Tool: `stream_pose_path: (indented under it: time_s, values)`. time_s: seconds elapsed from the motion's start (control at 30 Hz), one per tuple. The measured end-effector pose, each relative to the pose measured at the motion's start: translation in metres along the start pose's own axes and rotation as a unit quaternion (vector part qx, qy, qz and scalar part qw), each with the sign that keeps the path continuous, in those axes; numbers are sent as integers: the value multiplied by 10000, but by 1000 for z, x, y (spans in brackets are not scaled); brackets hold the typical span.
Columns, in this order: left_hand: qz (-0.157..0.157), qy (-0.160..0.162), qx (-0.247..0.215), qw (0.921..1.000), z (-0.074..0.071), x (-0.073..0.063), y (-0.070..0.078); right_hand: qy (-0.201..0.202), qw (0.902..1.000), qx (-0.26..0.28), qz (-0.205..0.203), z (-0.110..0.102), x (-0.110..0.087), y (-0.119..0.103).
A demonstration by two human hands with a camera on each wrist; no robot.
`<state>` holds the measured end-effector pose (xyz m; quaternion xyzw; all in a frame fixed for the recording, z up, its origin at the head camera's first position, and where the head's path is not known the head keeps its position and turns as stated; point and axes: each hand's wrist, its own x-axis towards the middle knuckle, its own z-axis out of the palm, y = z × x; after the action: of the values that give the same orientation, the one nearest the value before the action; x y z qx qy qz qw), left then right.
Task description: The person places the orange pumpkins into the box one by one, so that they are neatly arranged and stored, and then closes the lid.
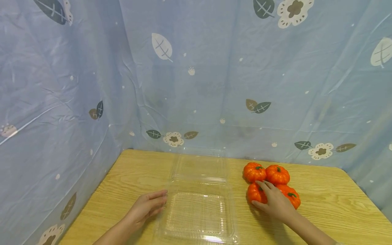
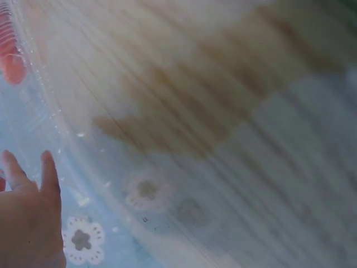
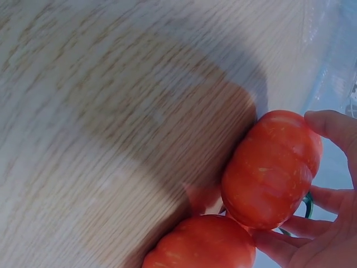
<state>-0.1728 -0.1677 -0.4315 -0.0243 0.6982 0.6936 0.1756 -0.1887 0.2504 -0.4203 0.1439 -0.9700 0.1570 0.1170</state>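
An orange mini pumpkin (image 1: 256, 193) with a green stem sits at the front left of a cluster on the wooden table. My right hand (image 1: 275, 204) holds this pumpkin, thumb on its near side and fingers over the top. In the right wrist view, the thumb and fingertips of the right hand (image 3: 326, 229) press against the held pumpkin (image 3: 270, 170). A clear plastic clamshell box (image 1: 196, 212) lies unfolded in the middle, its lid (image 1: 200, 165) flat behind the base. Beside the base's left edge is my left hand (image 1: 148, 208), its fingers nearly straight; whether they touch it I cannot tell.
More orange pumpkins stand against the held one: one behind (image 1: 255, 173), one at back right (image 1: 277, 175) and one at front right (image 1: 290, 197). A blue patterned curtain (image 1: 208, 85) hangs behind the wooden table (image 1: 330, 200) and along its sides.
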Motion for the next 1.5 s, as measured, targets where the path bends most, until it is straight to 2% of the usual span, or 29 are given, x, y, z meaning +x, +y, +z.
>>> stream_pose_path:
  time_s: [0.1,0.23,0.77,1.3,1.5]
  values:
    - [18,-66,10,10000,-1,0,0,-108,9999,16,18,0,1,-1]
    - [28,3,4,10000,-1,0,-1,-163,9999,44,21,1,3,-3]
    - [-36,249,-122,9996,0,0,-1,4,9997,104,231,8,6,-7]
    - [-12,239,-221,9995,-1,2,-4,26,9994,63,331,11,6,-8]
    - [-12,214,-285,9994,-3,2,-6,-26,9996,80,288,4,7,-11]
